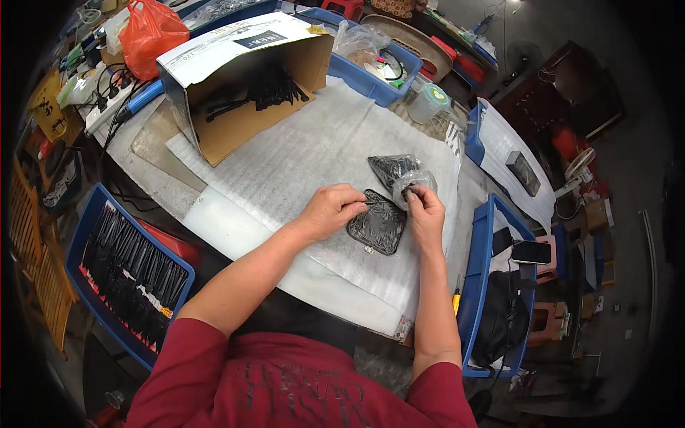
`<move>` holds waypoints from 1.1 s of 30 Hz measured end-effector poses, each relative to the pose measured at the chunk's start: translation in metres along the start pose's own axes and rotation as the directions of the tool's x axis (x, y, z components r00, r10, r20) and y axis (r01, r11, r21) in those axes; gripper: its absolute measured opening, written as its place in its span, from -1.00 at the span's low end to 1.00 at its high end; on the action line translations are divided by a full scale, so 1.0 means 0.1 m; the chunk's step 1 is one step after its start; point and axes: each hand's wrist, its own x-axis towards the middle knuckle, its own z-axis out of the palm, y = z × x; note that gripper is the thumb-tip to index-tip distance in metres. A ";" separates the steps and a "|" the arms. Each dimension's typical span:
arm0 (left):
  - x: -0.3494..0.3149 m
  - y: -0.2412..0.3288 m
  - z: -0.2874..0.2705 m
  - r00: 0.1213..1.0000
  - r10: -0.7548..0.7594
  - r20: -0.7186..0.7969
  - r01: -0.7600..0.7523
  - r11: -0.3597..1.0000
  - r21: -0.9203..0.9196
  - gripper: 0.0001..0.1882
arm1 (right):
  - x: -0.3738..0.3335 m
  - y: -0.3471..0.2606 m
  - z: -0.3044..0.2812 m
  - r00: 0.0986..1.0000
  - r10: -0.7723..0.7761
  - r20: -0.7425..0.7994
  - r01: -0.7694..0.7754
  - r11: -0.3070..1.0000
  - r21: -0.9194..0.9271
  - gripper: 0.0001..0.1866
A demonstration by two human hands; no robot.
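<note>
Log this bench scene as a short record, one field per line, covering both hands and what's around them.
Left hand: fingertips at the black tray's upper left; whether they pinch anything is too small to tell
Right hand: thumb and fingers on the clear plastic bag
Clear plastic bag: crumpled, dark contents
Black tray: rounded corners, holding many thin pieces
Under tray: whitish sheet
Beyond left hand: cardboard box, open side facing the person, black slender items inside
Far left: blue crate, filled
</note>
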 end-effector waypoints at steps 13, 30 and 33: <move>0.01 0.11 -0.04 0.994 -0.016 0.105 0.018 1.000 -0.014 -0.86 | -0.24 -0.22 0.09 0.954 0.063 0.293 -0.183 0.896 0.404 -0.84; -0.02 0.06 -0.03 0.980 0.057 0.191 -0.074 0.994 0.086 -0.88 | -0.29 -0.27 0.05 0.911 0.087 0.403 -0.170 0.970 0.175 -0.78; 0.00 0.05 0.01 0.975 0.103 0.198 -0.126 0.986 0.108 -0.88 | -0.28 -0.24 0.01 0.907 0.084 0.412 -0.163 0.973 0.160 -0.77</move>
